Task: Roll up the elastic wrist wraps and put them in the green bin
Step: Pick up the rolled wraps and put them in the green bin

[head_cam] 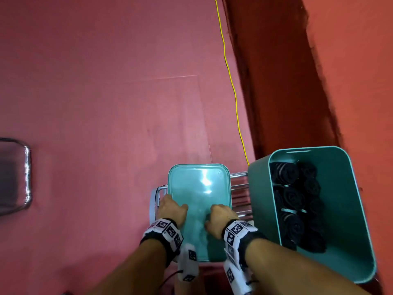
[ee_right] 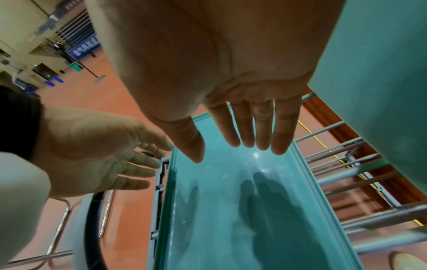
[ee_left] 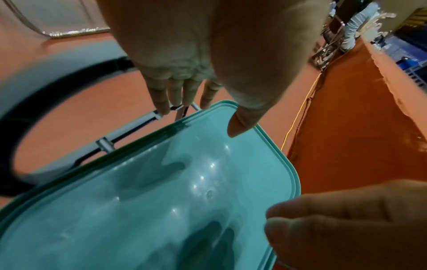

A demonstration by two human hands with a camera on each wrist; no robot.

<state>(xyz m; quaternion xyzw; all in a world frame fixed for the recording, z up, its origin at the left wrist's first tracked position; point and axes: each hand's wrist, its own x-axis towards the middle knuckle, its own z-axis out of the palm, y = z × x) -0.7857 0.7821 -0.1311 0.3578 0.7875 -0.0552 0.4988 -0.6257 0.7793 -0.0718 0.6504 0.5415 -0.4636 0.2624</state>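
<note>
While hands point(head_cam: 197, 213) hover over the lid point(head_cam: 200, 188), rolled wraps point(head_cam: 295, 201) fill the bin point(head_cam: 344, 209) beside.

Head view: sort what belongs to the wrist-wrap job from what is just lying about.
Job:
green bin
rolled black wrist wraps inside it
green lid
left hand and right hand, both open over the lid

Lying about:
metal rack
yellow cable
chrome-framed object
</note>
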